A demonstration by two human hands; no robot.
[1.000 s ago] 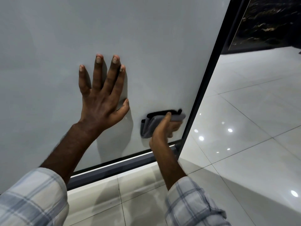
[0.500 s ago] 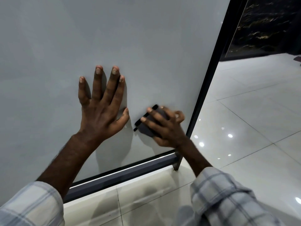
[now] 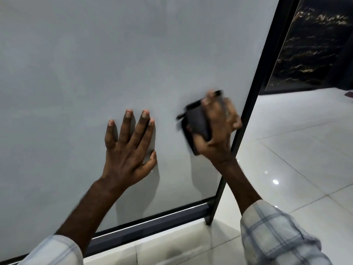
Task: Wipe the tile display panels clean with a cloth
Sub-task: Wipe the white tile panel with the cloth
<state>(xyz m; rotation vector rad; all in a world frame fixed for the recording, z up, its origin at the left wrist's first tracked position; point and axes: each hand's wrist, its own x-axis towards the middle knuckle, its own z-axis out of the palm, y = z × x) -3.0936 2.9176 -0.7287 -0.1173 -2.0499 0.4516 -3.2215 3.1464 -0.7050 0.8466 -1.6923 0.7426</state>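
Observation:
A large pale grey tile display panel [image 3: 95,64] fills most of the view, set in a dark metal frame [image 3: 254,104]. My left hand [image 3: 128,148] lies flat on the panel, fingers spread and straight. To its right, close to the panel's right edge, my right hand [image 3: 219,129] grips a folded dark grey cloth [image 3: 196,123] and holds it against the panel. The right hand and cloth are blurred by motion.
The frame's bottom rail [image 3: 152,222] runs along a white step. Glossy white floor tiles [image 3: 296,159] stretch to the right, with ceiling light reflections. A dark marbled panel [image 3: 313,44] stands behind at the upper right.
My right hand has swept the cloth up the panel from near the bottom rail and turned it. My left hand stays pressed flat in about the same spot.

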